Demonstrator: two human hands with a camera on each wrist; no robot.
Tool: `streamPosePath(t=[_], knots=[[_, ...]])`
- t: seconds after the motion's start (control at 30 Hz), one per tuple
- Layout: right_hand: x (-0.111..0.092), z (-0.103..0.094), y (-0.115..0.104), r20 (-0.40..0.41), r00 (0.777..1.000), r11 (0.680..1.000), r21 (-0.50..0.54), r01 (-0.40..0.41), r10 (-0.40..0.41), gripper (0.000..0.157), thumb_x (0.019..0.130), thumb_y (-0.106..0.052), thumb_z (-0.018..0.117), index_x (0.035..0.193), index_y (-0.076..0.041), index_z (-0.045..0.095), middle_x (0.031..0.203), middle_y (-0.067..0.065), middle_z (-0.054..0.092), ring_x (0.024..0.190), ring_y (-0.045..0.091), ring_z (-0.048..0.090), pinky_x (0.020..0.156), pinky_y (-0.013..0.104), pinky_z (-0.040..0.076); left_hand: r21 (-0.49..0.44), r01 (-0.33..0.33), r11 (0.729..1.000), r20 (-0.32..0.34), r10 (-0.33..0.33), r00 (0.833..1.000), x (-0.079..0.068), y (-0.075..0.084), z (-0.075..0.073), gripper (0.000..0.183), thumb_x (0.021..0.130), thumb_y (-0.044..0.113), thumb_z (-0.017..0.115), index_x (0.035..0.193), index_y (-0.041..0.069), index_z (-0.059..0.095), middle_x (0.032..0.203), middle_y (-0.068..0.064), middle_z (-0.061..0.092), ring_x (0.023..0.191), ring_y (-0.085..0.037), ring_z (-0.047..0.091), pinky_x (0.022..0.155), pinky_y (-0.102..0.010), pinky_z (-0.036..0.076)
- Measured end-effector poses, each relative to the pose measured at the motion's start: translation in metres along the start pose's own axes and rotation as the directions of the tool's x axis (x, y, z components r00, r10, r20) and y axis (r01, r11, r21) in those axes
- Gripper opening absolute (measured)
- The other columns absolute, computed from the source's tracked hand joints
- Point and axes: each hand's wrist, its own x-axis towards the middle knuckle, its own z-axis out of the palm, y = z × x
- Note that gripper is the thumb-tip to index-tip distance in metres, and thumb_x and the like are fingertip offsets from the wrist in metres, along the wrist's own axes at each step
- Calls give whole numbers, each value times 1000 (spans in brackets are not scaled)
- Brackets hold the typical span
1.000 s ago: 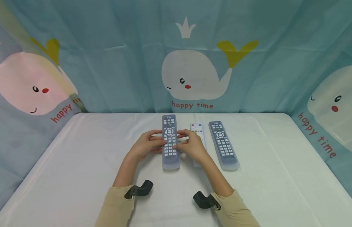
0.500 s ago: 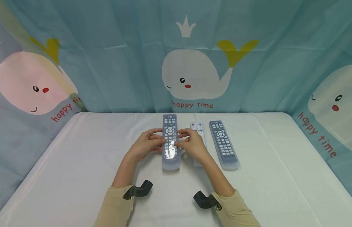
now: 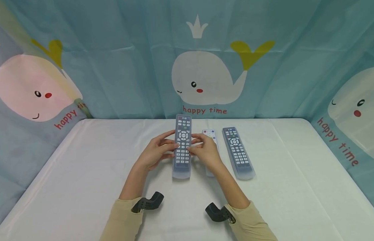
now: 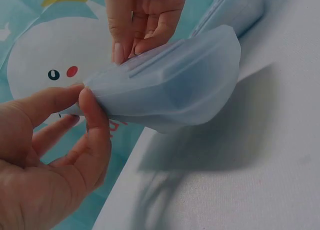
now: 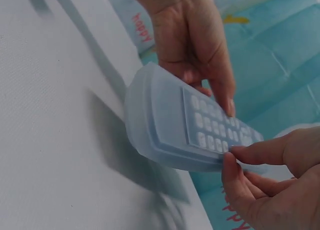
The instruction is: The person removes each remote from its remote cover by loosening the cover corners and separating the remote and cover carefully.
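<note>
Both hands hold a dark remote control (image 3: 183,144) in a translucent, bluish sleeve, its buttons facing up. My left hand (image 3: 155,151) pinches its left long edge, thumb on the face and fingers along the side. On the opposite edge my right hand (image 3: 206,151) grips it the same way. In the left wrist view the sleeve's rounded near end (image 4: 200,80) hangs above the white cloth, with a shadow below. The right wrist view shows rows of white buttons (image 5: 212,127) between the two thumbs.
A white remote (image 3: 209,133) lies just right of the held one, partly hidden by the right hand. Farther right lies another dark remote (image 3: 238,152) in a similar sleeve. The white-covered table (image 3: 295,187) ends at a blue whale-print curtain (image 3: 144,67) behind and at both sides.
The held remote has risen, its far end tilting up and slightly right, now overlapping the curtain's lower edge. Both hands moved up a little with it. The other remotes stayed put.
</note>
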Motion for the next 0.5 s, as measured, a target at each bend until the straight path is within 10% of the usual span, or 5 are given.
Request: streamPosePath(t=[0.5], knots=[[-4,1,-11,-35,999,991,134,8,-3,45,97,7,68,141,0,58,115,17,55,87,17,66,79,29,64,-68,-60,996,18,62,998,-5,7,2,68,103,-1,63,164,11,38,109,-10,60,76,-11,64,75,-24,63]])
